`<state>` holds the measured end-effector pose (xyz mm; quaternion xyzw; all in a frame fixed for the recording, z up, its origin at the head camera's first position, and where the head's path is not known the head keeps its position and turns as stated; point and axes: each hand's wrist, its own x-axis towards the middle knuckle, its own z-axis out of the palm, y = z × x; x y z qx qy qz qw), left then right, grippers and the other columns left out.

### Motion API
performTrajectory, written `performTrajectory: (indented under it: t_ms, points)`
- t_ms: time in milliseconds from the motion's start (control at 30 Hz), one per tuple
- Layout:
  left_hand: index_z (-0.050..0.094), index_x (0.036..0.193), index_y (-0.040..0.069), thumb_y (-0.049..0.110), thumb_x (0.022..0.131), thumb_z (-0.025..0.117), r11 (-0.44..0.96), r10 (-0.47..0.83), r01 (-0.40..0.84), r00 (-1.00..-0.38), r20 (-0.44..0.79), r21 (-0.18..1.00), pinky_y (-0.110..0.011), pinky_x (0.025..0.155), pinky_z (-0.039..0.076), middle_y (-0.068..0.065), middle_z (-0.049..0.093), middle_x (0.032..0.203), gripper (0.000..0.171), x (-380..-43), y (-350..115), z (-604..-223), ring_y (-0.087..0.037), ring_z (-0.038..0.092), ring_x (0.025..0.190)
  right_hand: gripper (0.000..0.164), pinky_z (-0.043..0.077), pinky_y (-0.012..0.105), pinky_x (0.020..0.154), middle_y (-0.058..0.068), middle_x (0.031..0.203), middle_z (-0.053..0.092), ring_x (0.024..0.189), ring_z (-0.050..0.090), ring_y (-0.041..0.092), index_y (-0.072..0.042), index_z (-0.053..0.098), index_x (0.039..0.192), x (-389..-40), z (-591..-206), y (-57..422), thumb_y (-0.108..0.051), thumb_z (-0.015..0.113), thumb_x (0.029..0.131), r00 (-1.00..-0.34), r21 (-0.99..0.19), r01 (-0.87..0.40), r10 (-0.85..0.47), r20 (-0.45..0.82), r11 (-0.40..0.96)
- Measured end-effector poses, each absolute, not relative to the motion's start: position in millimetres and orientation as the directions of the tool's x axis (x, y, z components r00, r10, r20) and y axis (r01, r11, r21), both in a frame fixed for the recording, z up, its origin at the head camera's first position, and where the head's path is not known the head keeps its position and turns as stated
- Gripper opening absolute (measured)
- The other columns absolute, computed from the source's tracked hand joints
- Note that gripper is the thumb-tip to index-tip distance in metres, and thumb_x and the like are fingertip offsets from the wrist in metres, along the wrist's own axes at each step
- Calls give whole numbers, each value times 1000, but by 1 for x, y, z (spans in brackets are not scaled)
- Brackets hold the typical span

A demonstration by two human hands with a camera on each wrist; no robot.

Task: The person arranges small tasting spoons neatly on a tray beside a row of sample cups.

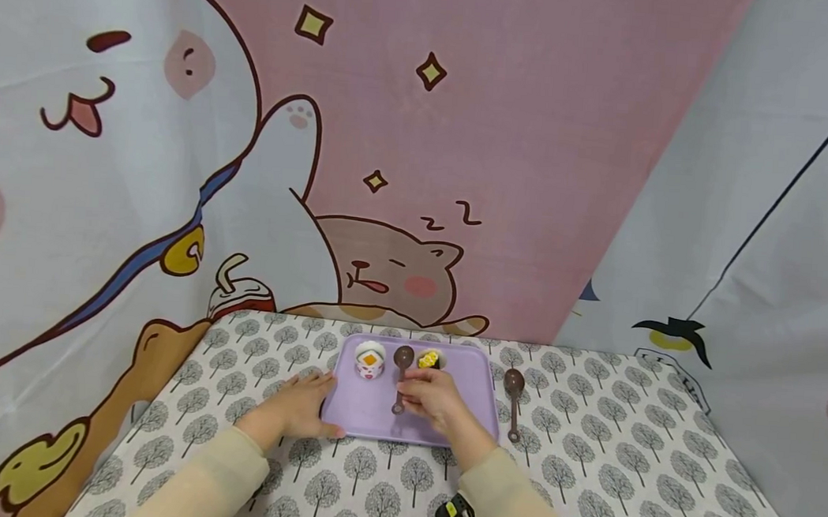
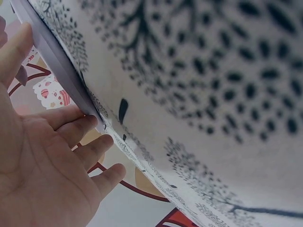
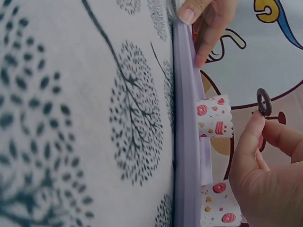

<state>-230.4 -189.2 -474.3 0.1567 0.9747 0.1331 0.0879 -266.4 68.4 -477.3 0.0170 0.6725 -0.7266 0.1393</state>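
While your right hand is pinching a brown spoon above the purple tray, your left hand, unclenched, is touching its left edge. A cup is standing near the far-left corner, another cup along the far edge; a second spoon is lying beside the right edge.

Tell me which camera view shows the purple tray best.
The head view: it shows the purple tray from above, nearly whole, with the right hand hiding only part. The left wrist view shows just a stretch of its edge by the left hand; the right wrist view shows its side nearly edge-on.
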Motion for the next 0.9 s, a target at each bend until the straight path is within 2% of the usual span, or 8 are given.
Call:
performTrajectory:
  t_ms: [367,900]
  points:
    - [38,152,0,63,79,73,916,327,280,-936,-129,286,-61,119,17,-17,33,160,103,-231,-191,-475,-42,26,147,31,59,22,59,6,75,63,63,59,11,11,58,117,-268,-489,60,8,67,87,-950,-962,273,-166,-265,-27]
    - [38,152,0,64,79,73,915,334,289,-934,-128,281,-62,119,18,-18,33,159,103,-232,-191,-476,-42,26,147,35,59,24,57,13,88,64,61,61,13,14,59,118,-266,-490,53,15,67,83,-964,-972,228,-129,-233,53]
